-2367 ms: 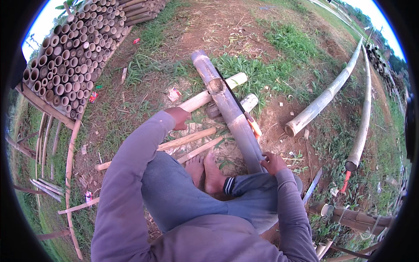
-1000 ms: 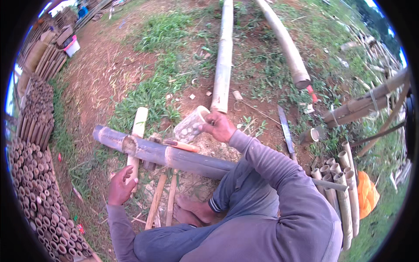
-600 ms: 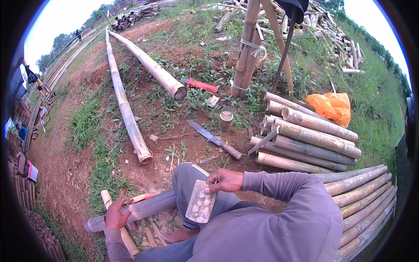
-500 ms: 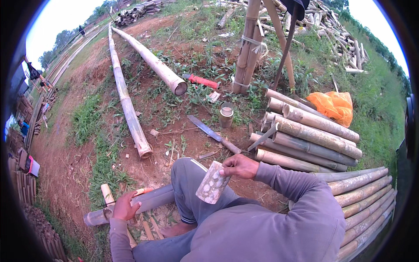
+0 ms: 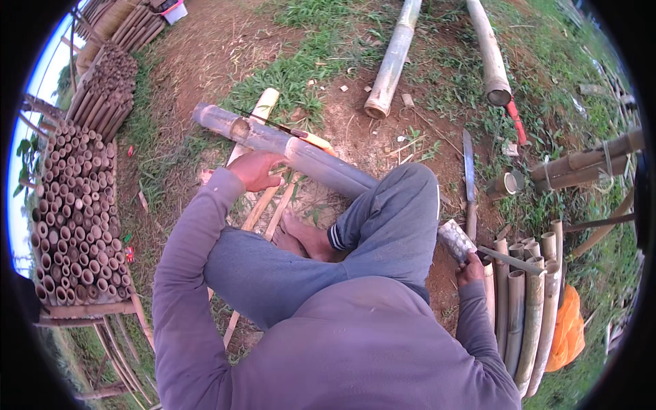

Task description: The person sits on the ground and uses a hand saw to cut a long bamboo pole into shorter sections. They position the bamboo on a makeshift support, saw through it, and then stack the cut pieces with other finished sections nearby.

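Observation:
My right hand (image 5: 470, 268) grips a short, whitish, mottled piece of bamboo (image 5: 455, 239) by its lower end, beside my knee and close to the upright-looking row of cut bamboo lengths (image 5: 516, 307). At the near side of a thick grey bamboo pole (image 5: 314, 164), my left hand (image 5: 257, 171) has its fingers apart and holds nothing; whether the fingertips touch the pole I cannot tell. Against that pole's far side lies a tool with an orange-yellow handle (image 5: 313, 139) and a narrow dark blade. A machete (image 5: 469, 171) rests on the soil just beyond the short piece.
Two long bamboo poles, one (image 5: 394, 61) nearer the middle and one (image 5: 489, 55) to its right, lie ahead. A bamboo cup (image 5: 502, 185), a red object (image 5: 516, 123) and an orange sack (image 5: 566, 331) are at right. Stacked bamboo tubes (image 5: 78, 219) fill a rack at left.
The view has turned toward the left. My right hand has gone from above my thigh down to my right side, still with the bamboo piece. My left hand stays by the grey pole.

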`<state>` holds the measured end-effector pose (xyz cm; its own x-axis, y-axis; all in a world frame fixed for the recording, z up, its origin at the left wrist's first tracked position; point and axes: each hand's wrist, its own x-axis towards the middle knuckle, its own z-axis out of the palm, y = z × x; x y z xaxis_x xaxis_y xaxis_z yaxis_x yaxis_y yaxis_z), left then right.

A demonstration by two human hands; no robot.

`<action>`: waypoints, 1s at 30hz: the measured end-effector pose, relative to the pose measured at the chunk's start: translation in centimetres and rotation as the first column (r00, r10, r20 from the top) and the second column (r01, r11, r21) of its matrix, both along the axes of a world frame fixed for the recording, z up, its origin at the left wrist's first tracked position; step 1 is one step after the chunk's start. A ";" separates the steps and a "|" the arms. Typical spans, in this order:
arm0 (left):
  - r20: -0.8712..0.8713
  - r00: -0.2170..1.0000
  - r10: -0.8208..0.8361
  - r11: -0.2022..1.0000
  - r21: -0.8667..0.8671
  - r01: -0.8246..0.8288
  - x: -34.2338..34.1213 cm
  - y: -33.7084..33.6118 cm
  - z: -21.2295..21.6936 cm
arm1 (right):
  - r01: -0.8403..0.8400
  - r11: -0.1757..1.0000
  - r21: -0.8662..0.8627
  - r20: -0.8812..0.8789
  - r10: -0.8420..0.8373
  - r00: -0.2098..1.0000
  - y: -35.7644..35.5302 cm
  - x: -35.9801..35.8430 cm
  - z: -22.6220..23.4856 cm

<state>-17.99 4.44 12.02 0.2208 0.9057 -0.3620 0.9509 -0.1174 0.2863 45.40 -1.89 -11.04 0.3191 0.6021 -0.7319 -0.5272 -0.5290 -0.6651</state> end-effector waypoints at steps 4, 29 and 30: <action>0.071 0.990 0.126 0.991 0.033 -0.128 -3.2 -1.0 0.6 | -0.216 0.919 -0.331 0.556 0.375 0.742 -5.6 6.8 -11.3; 0.689 -0.029 0.724 0.444 -0.498 -0.745 1.5 -20.3 -28.2 | -0.965 0.179 0.190 0.867 0.430 0.250 22.1 -30.9 17.7; 0.700 -0.030 0.713 0.450 -0.490 -0.747 1.4 -20.5 -28.2 | -0.960 0.097 0.262 0.771 0.577 0.268 21.3 -35.6 16.5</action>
<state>-16.62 -16.10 -16.14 -0.4423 0.7593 -0.4773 -0.1311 0.4717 0.8719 9.82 19.40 5.47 -0.5483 0.8360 -0.0212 0.3157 0.1834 -0.9310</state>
